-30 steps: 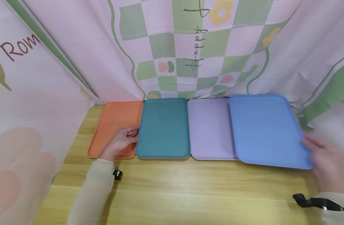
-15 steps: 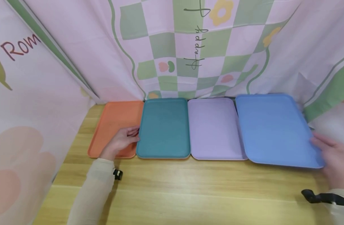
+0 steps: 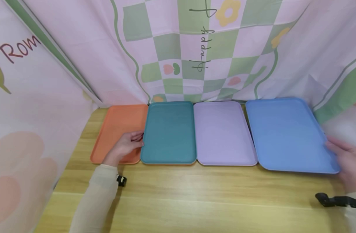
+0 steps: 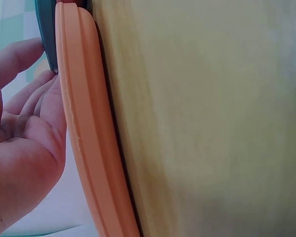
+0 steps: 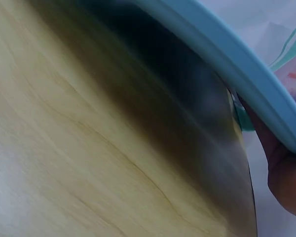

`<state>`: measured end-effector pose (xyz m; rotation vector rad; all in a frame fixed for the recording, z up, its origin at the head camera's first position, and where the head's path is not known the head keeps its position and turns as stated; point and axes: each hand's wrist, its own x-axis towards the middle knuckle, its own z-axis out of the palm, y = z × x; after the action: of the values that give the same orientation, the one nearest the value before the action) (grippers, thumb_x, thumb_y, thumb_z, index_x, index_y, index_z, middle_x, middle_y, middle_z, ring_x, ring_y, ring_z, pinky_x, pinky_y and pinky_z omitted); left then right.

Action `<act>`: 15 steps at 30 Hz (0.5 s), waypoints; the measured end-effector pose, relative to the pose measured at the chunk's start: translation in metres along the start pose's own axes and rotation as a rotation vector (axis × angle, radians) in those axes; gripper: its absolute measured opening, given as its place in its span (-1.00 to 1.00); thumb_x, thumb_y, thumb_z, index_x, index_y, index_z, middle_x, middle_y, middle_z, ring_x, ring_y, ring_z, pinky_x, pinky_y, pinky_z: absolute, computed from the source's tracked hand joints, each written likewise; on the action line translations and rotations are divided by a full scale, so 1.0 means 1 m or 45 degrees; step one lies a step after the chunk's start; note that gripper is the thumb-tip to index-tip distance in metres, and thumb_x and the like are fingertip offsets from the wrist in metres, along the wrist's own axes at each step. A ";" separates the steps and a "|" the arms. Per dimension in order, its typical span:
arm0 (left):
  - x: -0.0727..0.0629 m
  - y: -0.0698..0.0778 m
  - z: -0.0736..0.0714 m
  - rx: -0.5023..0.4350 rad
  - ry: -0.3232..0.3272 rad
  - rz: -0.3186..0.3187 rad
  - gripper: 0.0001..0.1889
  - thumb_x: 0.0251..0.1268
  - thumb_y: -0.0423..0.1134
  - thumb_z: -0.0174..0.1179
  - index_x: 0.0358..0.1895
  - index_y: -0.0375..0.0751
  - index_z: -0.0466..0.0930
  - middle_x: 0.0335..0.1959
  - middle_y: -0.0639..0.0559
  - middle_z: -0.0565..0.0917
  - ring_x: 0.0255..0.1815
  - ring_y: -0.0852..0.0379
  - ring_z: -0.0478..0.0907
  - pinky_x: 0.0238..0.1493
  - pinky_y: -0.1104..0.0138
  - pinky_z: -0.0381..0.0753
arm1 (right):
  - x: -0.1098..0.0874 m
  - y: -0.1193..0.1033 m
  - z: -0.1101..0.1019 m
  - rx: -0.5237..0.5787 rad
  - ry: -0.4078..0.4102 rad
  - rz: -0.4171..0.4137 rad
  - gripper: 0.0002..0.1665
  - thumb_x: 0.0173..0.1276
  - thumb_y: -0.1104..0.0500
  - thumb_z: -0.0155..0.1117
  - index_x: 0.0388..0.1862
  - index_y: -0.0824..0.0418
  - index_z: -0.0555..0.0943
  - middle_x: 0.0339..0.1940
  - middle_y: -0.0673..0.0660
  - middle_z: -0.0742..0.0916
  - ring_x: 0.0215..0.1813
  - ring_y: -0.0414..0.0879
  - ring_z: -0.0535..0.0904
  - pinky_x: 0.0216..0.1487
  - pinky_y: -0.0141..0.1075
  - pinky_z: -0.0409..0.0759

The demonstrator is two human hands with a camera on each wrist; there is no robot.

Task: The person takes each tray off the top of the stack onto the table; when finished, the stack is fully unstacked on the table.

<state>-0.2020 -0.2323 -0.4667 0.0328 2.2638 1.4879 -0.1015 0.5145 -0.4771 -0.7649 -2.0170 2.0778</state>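
Note:
Four-sided, flat trays stand in a row in the head view: orange (image 3: 124,121), teal, lilac and blue. My left hand (image 3: 125,144) reaches over the orange tray and pinches the left edge of the teal tray (image 3: 170,132). In the left wrist view its thumb (image 4: 19,59) meets the teal rim, with the other fingers beneath. My right hand (image 3: 348,158) grips the right edge of the blue tray (image 3: 291,136). The right wrist view shows that tray's rim (image 5: 237,59) raised over the table, with a shadow below. The lilac tray (image 3: 224,132) lies between teal and blue.
The wooden table (image 3: 195,197) extends in front of the trays. A patterned curtain (image 3: 192,48) hangs right behind them, and another printed cloth (image 3: 29,106) borders the left side. Another orange edge shows under the teal tray.
My right hand has moved the blue tray to the right, off the lilac tray, uncovering the lilac tray's right side. My left hand has stayed in place.

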 end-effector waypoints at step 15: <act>0.000 -0.001 0.000 -0.006 0.007 -0.002 -0.30 0.63 -0.39 0.21 0.71 -0.32 0.18 0.72 -0.30 0.25 0.76 -0.21 0.19 0.66 -0.04 0.39 | 0.015 0.006 -0.004 -0.552 0.067 -0.060 -0.28 0.59 -0.09 0.37 0.65 -0.17 0.41 -0.17 -0.82 0.51 0.23 -0.62 0.38 -0.15 -0.77 0.26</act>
<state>-0.2019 -0.2324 -0.4680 0.0259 2.2640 1.4948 -0.1108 0.5242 -0.4863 -0.8114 -2.4616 1.5906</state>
